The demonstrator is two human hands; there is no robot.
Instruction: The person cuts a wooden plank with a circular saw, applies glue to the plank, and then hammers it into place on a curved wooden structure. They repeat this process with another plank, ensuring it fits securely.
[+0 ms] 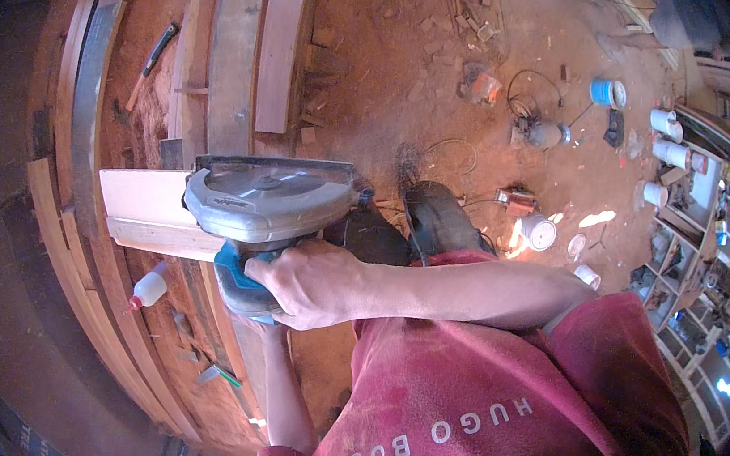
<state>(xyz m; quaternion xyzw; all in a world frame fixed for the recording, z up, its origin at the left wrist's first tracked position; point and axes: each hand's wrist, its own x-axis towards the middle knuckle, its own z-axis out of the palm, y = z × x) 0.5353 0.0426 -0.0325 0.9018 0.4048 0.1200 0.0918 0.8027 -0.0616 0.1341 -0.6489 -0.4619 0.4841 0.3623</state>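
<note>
My right hand (313, 283) is wrapped round the teal and black handle of a circular saw (277, 204), with its grey guard facing up. The saw rests over a pale wooden board (144, 199), whose end sticks out to its left. Below the saw's handle my left forearm (288, 403) reaches up. Only a sliver of my left hand (270, 331) shows beneath the handle; its fingers are hidden by the saw and my right hand. Where the blade meets the wood cannot be seen.
Long planks (237, 71) run away from me. A hammer (153, 63), a white bottle with a red cap (149, 289) and a green-handled tool (220, 375) lie at left. At right are cans (537, 232), a cable, shelves (695, 199) and another person (673, 8).
</note>
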